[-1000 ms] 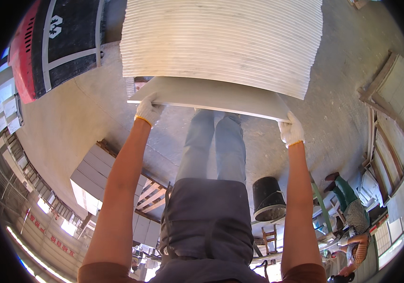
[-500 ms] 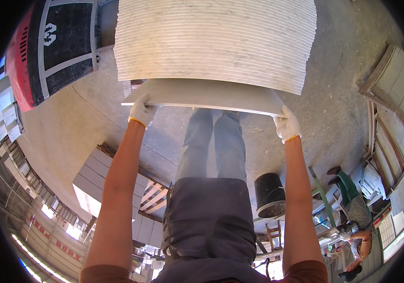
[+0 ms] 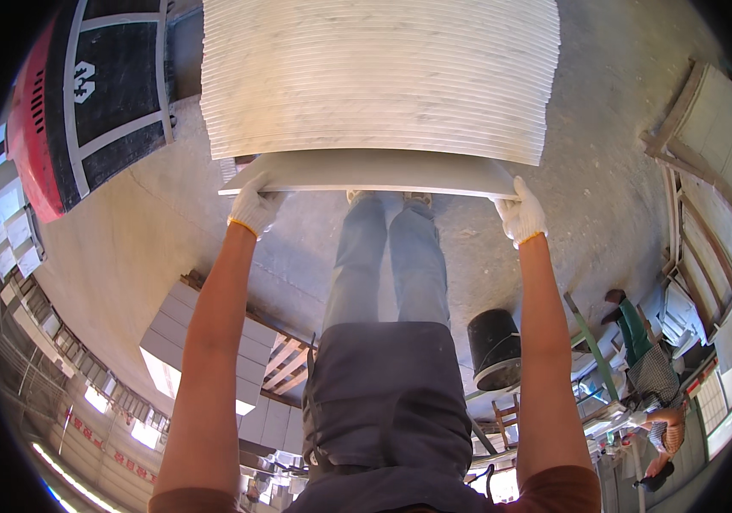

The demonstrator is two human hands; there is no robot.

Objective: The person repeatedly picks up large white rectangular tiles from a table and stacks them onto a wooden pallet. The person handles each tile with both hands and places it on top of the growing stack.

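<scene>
Between my hands is a pale stone slab (image 3: pixel 366 175), held near level by its two ends. My left hand (image 3: pixel 255 207), in a white knitted glove with an orange cuff, is closed round the slab's left end. At the right end my right hand (image 3: pixel 521 212), gloved alike, grips with its thumb on top; the fingers beneath are mostly hidden. Just beyond lies a large stack of white, grey-veined slabs (image 3: pixel 374 81), its layered edges facing me. The far part of the held slab passes under or behind the stack's near edge; I cannot tell whether they touch.
A red and black machine (image 3: pixel 109 94) stands at far left. Stacked pale tiles (image 3: pixel 169 325) sit by a wooden pallet (image 3: pixel 287 366) near my left forearm. A black bucket (image 3: pixel 494 346) is beside my right forearm. Wooden-framed slabs (image 3: pixel 708 154) line the right; another person (image 3: pixel 656 376) works there.
The held slab's near edge shows slightly higher in view and looks more level. The stack and surroundings have shifted a little with my head. Both hands keep their grip.
</scene>
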